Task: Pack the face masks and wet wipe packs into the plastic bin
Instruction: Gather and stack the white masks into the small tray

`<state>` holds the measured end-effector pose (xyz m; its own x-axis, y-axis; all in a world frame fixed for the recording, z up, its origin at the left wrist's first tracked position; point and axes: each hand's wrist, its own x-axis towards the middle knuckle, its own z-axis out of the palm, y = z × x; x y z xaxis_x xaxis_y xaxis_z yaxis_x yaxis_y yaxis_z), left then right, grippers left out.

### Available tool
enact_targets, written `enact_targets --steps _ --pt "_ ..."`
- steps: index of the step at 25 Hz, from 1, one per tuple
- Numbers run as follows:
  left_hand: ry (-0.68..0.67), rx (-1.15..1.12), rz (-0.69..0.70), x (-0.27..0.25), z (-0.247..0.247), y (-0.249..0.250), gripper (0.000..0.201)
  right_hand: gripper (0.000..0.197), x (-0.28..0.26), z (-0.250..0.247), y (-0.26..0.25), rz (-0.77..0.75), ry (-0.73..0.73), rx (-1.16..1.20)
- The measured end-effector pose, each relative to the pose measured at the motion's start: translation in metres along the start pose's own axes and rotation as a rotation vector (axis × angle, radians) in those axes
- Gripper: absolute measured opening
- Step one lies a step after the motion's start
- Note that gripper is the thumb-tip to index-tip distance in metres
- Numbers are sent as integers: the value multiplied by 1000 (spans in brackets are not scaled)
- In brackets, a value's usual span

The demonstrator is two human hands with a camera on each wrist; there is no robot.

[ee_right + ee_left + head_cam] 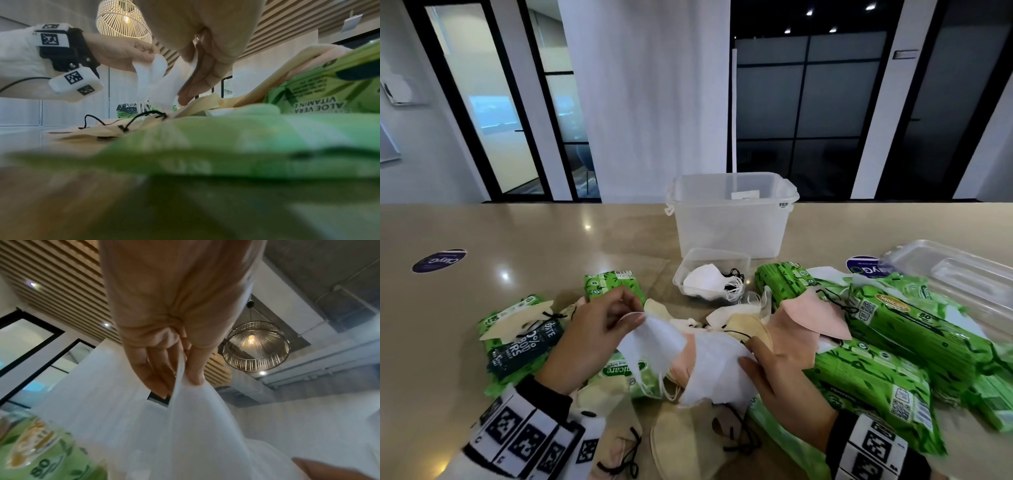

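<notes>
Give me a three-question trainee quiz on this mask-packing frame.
1. True or false: the large plastic bin already holds green wipe packs.
2. What does the left hand pinch? A) white mask B) pink mask C) wipe pack
3. Fill in: the small clear tub in front of the bin holds a white ____.

Key: 1 false, none show inside; 2 A, the white mask; 3 mask. The right hand grips a second white mask.

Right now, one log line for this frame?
left hand: pinches white mask | right hand: holds second white mask | plastic bin: no packed items visible | stage: sorting masks
</notes>
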<state>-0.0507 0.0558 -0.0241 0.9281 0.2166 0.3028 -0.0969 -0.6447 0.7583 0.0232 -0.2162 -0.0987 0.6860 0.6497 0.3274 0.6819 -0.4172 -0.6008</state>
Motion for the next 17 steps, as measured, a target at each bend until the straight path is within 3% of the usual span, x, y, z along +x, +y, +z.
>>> enact_targets --steps 2,4,6,8,12,14,17 --pt "90 55 104 -5 5 9 4 23 0 0 -1 -1 14 3" --pt "323 207 220 -5 2 12 10 23 -1 0 -2 -24 15 -15" --pt "512 230 261 0 -8 14 13 23 -1 -1 -3 -39 10 -26" --pt "580 177 255 8 -19 13 8 27 -1 0 -2 -46 19 -32" --pt "390 71 200 9 -21 11 30 22 1 2 4 -34 53 -45" --pt "326 -6 173 7 -18 12 27 21 2 4 6 -40 50 -46" --pt "102 -98 179 1 -8 21 17 19 1 4 7 -40 47 -31"
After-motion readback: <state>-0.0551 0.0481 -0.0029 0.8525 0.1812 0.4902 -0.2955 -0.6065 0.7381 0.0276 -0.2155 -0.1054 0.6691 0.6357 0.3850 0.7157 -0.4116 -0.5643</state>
